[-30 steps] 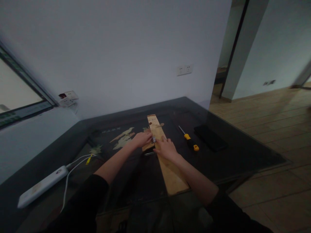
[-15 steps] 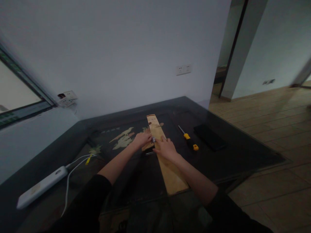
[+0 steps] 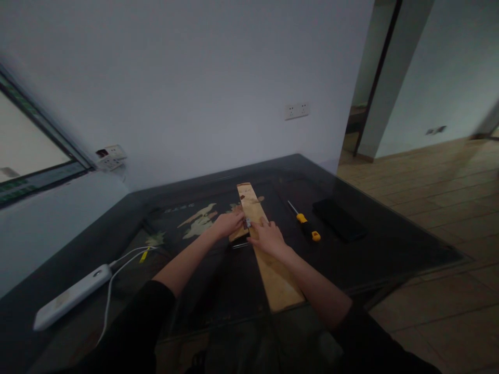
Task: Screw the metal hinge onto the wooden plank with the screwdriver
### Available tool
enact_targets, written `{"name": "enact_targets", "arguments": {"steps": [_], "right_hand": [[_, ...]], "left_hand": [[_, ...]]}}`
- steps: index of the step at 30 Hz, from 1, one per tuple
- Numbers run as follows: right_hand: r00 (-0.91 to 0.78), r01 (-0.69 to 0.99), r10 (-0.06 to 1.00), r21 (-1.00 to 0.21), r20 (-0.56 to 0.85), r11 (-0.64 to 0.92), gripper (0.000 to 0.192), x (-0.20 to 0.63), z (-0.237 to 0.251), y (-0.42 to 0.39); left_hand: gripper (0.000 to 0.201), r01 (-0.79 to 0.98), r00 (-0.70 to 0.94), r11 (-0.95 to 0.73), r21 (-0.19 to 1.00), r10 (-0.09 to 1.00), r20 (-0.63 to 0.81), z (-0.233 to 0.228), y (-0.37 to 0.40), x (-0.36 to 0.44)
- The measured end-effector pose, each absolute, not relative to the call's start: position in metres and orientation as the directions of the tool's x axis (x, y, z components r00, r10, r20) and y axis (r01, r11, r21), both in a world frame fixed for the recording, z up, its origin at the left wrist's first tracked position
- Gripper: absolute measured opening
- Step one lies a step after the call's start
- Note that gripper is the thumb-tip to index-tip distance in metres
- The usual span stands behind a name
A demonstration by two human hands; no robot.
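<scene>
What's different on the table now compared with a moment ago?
Nothing visibly changed beyond a slight shift of the whole view. The left hand stays by the small metal piece, and the right hand stays on the long wooden board. The screwdriver and white power strip stayed put.

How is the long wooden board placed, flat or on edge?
Flat: the long wooden board shows its broad face upward on the dark table, the right hand on top.

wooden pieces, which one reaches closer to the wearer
The long board under the right hand; the short piece by the left hand ends farther back.
</scene>
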State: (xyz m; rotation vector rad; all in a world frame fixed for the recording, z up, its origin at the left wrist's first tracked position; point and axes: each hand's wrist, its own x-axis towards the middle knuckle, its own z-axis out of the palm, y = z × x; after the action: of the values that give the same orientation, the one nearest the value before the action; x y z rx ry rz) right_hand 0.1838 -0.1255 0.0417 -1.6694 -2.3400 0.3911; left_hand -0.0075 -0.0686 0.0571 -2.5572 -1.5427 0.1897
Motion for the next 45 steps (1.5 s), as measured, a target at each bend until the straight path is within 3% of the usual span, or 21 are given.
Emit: {"name": "enact_targets", "arguments": {"steps": [7, 23, 35, 45], "right_hand": [[-0.321, 0.882, 0.946, -0.351, 0.041, 0.315, 0.061, 0.184, 0.041, -0.125], [-0.33, 0.885, 0.943, -0.333, 0.043, 0.325, 0.061, 0.183, 0.042, -0.125], [-0.328, 0.888, 0.944, -0.336, 0.021, 0.316, 0.061, 0.183, 0.046, -0.127], [-0.33, 0.892, 0.944, -0.324, 0.013, 0.316, 0.061, 0.181, 0.045, -0.127]], "left_hand": [[0.032, 0.849, 0.459, -0.453, -0.273, 0.887, -0.043, 0.06, -0.067, -0.003], [0.031, 0.85, 0.416, -0.418, -0.321, 0.906, -0.079, 0.062, -0.068, 0.009], [0.04, 0.942, 0.301, -0.295, -0.161, 0.954, 0.012, 0.054, -0.063, 0.005], [0.039, 0.967, 0.221, -0.212, -0.142, 0.974, 0.047, 0.057, -0.068, 0.001]]}}
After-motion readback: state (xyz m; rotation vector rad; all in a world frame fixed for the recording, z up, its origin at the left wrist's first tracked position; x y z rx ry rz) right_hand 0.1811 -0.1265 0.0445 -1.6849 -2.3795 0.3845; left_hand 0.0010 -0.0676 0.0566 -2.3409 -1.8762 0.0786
